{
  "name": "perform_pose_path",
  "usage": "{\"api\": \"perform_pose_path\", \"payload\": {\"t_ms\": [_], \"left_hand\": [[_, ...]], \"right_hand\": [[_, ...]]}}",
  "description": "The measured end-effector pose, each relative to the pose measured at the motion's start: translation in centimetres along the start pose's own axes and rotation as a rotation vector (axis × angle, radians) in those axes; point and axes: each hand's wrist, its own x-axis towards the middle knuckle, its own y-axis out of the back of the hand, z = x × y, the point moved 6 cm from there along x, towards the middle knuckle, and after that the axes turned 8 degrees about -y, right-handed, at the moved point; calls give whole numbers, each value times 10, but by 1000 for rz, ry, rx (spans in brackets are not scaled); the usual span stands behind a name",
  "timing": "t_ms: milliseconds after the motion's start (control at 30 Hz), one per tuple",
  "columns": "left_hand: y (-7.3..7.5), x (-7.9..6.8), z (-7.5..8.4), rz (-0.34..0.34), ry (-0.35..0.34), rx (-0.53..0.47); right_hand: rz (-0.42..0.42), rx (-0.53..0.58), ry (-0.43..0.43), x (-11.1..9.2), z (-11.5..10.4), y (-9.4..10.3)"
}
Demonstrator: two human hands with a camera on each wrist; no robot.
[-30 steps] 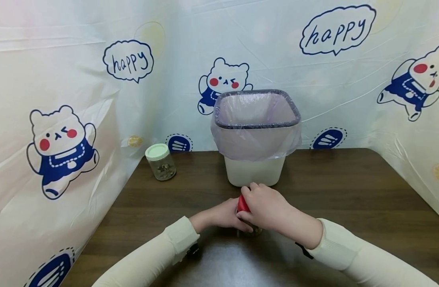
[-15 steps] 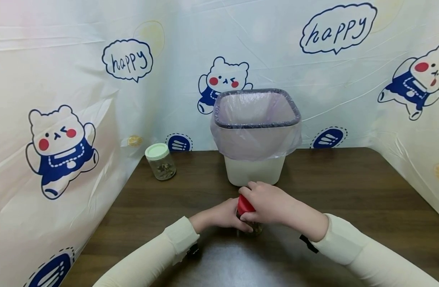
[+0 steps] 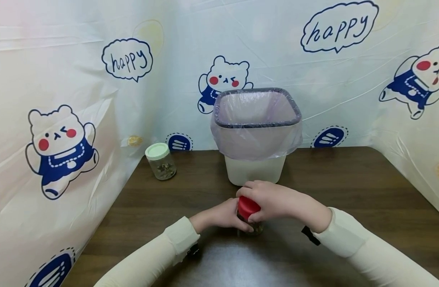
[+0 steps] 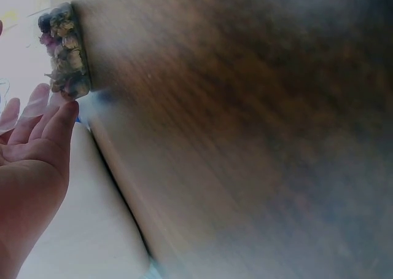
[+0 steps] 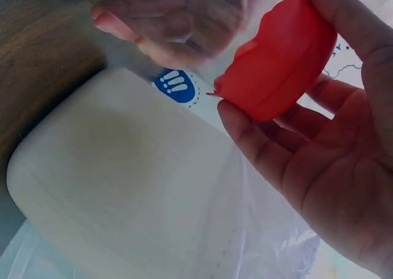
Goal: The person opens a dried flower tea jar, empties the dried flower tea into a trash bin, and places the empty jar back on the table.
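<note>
Jar (image 3: 257, 229) at lower centre, clamped by left hand (image 3: 224, 214), should stay upright while right hand (image 3: 271, 201) grips lid (image 3: 248, 207) squarely.

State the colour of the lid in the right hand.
The lid is red, clearest in the right wrist view.

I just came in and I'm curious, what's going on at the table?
A person's left grip is holding a clear jar, and their right grip has hold of the red lid at its top. Inside are what look like dried flowers. I can't tell if the lid is loose. A bag-lined bin stands beyond, and a green-lidded jar stands off to the left.
</note>
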Motion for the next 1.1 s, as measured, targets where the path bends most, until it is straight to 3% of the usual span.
{"api": "perform_pose_path", "payload": {"t_ms": [300,467,633,767,1000,1100], "left_hand": [[-1,2,3,-3,-22,-31],[-1,3,3,4,-31,-47],[-1,2,5,5,-44,-35],[-1,1,4,3,-49,-40],[0,0,-1,-4,9,10],[1,-1,-2,-11,8,19]], "right_hand": [[-115,71,52,2,1,2],[-171,103,31,4,2,2],[-176,108,2,4,1,1],[-143,64,-26,2,0,-2],[45,-75,-157,-2,-7,0],[86,-140,-223,-3,-11,-2]]}}
